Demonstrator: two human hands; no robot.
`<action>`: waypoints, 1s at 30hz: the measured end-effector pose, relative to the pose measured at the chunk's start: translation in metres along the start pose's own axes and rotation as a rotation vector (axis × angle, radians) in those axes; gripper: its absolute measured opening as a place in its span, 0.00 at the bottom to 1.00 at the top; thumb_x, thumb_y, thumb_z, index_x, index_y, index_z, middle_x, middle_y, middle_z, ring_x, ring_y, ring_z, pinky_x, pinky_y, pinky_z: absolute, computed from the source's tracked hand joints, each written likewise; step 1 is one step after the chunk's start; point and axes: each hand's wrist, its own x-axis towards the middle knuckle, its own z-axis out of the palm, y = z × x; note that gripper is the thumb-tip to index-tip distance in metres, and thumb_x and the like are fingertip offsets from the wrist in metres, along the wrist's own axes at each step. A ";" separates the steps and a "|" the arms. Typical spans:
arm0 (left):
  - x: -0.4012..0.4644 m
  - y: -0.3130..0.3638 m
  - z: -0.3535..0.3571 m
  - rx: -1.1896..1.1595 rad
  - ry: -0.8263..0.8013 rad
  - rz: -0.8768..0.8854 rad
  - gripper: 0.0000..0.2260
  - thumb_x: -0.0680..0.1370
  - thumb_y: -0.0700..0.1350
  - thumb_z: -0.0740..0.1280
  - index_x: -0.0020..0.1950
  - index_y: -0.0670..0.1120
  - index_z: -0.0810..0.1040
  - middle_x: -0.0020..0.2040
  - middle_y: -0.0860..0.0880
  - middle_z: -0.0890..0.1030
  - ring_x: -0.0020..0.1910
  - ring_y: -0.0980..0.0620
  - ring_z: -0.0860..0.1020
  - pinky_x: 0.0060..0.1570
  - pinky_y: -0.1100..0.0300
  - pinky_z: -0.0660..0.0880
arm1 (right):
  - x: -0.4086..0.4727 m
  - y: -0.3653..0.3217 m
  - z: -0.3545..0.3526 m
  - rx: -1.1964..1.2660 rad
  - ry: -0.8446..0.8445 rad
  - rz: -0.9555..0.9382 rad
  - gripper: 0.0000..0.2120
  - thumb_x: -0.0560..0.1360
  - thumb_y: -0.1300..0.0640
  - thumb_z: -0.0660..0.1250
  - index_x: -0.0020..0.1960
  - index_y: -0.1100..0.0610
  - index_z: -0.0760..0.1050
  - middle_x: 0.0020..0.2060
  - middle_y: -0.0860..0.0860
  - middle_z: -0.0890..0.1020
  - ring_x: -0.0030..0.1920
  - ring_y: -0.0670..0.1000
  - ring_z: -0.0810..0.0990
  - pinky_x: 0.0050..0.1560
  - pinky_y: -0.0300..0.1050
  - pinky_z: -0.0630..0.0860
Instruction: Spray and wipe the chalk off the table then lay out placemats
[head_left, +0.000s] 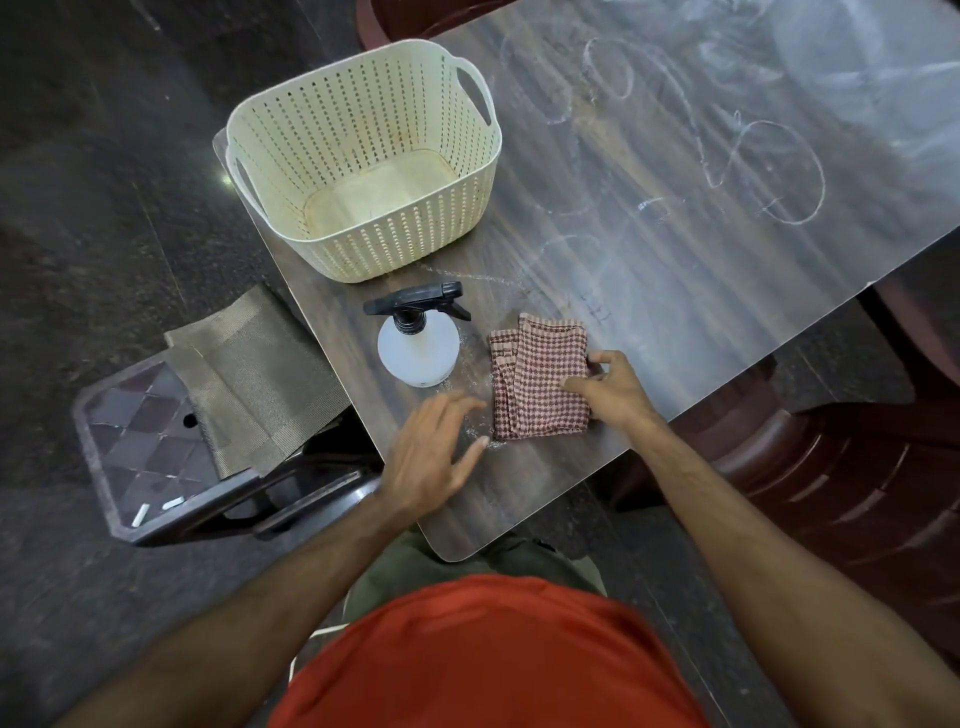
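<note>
Head view looks down on a dark wood-grain table whose far half carries looping white chalk marks. On the near part lies a folded red-and-cream checked cloth, flat on the tabletop. The person's right hand rests on the cloth's right edge, fingers curled onto the fabric with the thumb at its upper corner, taking hold of it. The left hand hovers just left of the cloth with its fingers spread and relaxed, holding nothing; whether the fingertips touch the table cannot be told.

Just left of the cloth stands a translucent spray bottle with a black trigger head, upright, its nozzle pointing right. Small droplets speckle the wood between bottle and cloth. Behind the bottle sits a cream slotted plastic basket with two cut-out handles (nothing is visible inside it).

Off the table's left edge stands a dark stool with a diamond-patterned seat. Woven olive-brown placemats lie draped across its far side, and two short white chalk sticks rest near its front corner. Stacked reddish-brown plastic chairs stand to the right of the table, and the person's orange shirt fills the bottom of the view.
</note>
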 end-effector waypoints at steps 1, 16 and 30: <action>0.005 0.002 0.000 0.020 -0.020 0.029 0.17 0.77 0.50 0.66 0.64 0.49 0.70 0.59 0.48 0.75 0.56 0.49 0.75 0.53 0.53 0.76 | 0.002 0.000 0.000 0.030 0.001 0.023 0.20 0.73 0.63 0.73 0.58 0.57 0.67 0.49 0.51 0.78 0.50 0.51 0.79 0.48 0.49 0.80; 0.059 -0.049 -0.094 -0.290 -0.038 -0.290 0.23 0.70 0.60 0.73 0.62 0.58 0.73 0.60 0.59 0.76 0.61 0.64 0.72 0.61 0.71 0.65 | 0.013 0.004 0.003 0.126 -0.163 0.070 0.14 0.71 0.57 0.76 0.55 0.59 0.80 0.49 0.52 0.86 0.49 0.50 0.85 0.52 0.46 0.81; 0.088 -0.027 -0.061 -0.275 0.040 -0.262 0.25 0.69 0.63 0.74 0.59 0.51 0.76 0.55 0.51 0.80 0.56 0.54 0.78 0.56 0.56 0.75 | 0.003 0.007 0.005 0.245 -0.143 0.012 0.09 0.73 0.67 0.70 0.52 0.59 0.79 0.50 0.55 0.85 0.49 0.53 0.85 0.48 0.47 0.81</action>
